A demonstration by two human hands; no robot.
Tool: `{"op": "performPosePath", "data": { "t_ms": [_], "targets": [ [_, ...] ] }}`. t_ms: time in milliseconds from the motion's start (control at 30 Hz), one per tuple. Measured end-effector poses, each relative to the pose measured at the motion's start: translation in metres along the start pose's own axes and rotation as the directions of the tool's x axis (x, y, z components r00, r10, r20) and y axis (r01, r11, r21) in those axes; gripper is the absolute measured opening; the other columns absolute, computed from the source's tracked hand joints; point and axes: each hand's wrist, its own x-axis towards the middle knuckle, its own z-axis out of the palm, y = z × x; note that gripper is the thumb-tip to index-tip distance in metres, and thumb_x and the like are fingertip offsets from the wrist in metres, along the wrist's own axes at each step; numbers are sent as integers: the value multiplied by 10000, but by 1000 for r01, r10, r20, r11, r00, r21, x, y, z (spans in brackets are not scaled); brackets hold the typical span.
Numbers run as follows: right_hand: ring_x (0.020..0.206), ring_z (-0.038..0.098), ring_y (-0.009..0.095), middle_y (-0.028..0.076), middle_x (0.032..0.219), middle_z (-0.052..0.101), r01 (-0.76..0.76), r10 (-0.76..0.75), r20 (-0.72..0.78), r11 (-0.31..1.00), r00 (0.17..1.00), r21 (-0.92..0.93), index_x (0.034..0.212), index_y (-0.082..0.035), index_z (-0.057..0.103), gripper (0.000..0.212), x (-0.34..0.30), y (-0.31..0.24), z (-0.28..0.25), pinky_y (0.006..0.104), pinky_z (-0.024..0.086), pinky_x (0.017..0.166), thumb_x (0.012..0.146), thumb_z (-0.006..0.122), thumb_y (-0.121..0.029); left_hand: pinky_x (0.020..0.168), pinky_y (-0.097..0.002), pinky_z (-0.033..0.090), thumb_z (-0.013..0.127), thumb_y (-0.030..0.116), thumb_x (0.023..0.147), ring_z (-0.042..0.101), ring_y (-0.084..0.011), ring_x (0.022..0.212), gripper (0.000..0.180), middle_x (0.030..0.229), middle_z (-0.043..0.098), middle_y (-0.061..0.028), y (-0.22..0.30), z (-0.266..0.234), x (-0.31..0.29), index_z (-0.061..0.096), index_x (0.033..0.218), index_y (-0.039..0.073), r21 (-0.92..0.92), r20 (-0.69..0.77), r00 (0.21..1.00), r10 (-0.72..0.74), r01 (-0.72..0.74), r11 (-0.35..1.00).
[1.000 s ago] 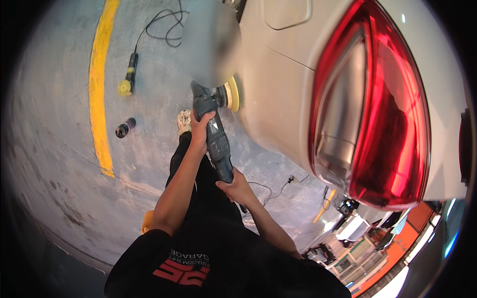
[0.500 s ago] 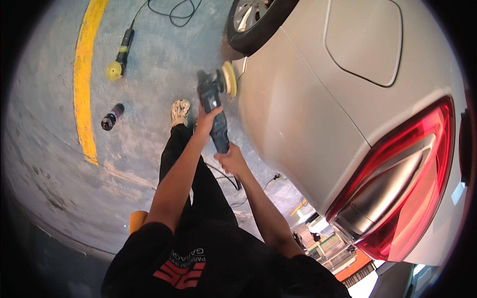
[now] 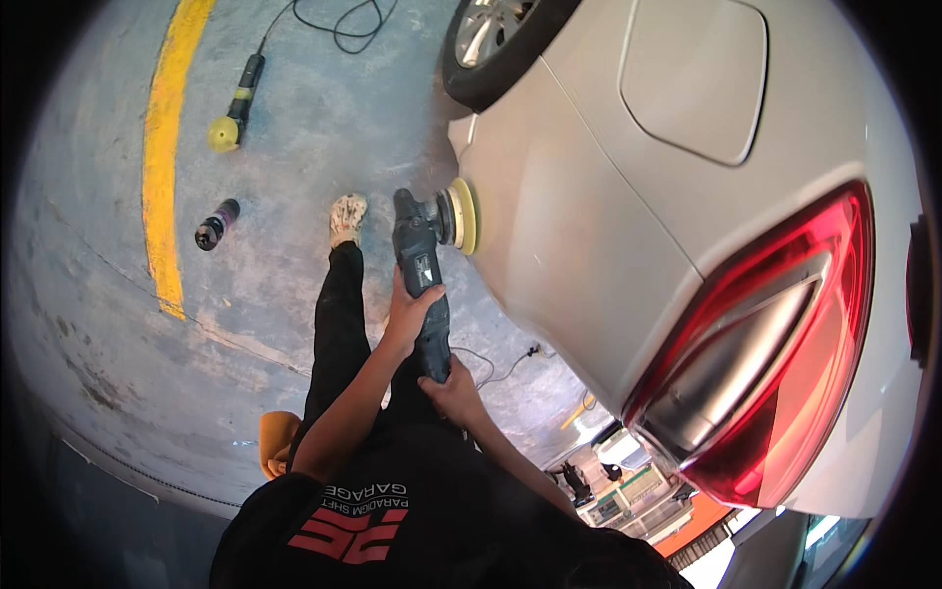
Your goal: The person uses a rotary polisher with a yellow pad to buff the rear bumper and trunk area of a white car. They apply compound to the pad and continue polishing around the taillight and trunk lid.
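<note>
Dark work clothes, bare forearms
The person wore a black shirt (image 3: 392, 520) with red print, black trousers (image 3: 339, 334), a scuffed pale shoe (image 3: 347, 217).

- Bright daylight fills the scene; the grey floor (image 3: 294, 128) is evenly lit, with only soft, faint shadows.
- The car's silver body panel (image 3: 589, 226) carries a broad, mild sheen rather than hard glare.
- The red tail light (image 3: 775, 344) glows and shows pale reflections on its lens.
- Fisheye distortion bends the yellow floor line (image 3: 162, 167) and the car's edges; the corners fall to black.
- Focus is sharp at centre and softer toward the rim.
</note>
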Motion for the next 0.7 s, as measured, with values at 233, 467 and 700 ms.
{"op": "performPosePath", "data": {
  "t_ms": [233, 467, 700],
  "targets": [
    [1144, 670, 291, 218, 1223, 680, 287, -286, 37, 957, 958, -40, 1430, 61, 489, 731, -24, 88, -28, 412, 515, 999, 867, 834, -254, 889, -354, 571, 835, 166, 866, 674, -241, 1041, 1205, 1272, 605, -192, 21, 45, -87, -50, 1660, -35, 104, -44, 986, 162, -157, 982],
    [1156, 651, 328, 198, 1262, 631, 565, -562, 115, 825, 819, 8, 1516, 55, 390, 847, -66, 153, -87, 403, 515, 1017, 880, 839, -279, 952, -369, 554, 812, 128, 886, 676, -254, 1060, 1155, 1364, 575, -240, -40, 99, -171, -30, 1659, -36, 207, -106, 862, 497, -469, 858],
    [644, 663, 121, 43, 886, 691, 252, -262, 473, 964, 841, 86, 1147, -14, 631, 389, -80, 186, -123, 296, 551, 600, 898, 829, -237, 999, -356, 531, 809, 103, 891, 599, -255, 1213, 1120, 1432, 490, -228, -138, 113, -227, 5, 1656, -52, 97, -278, 811, 515, -510, 855]
  ]
}}
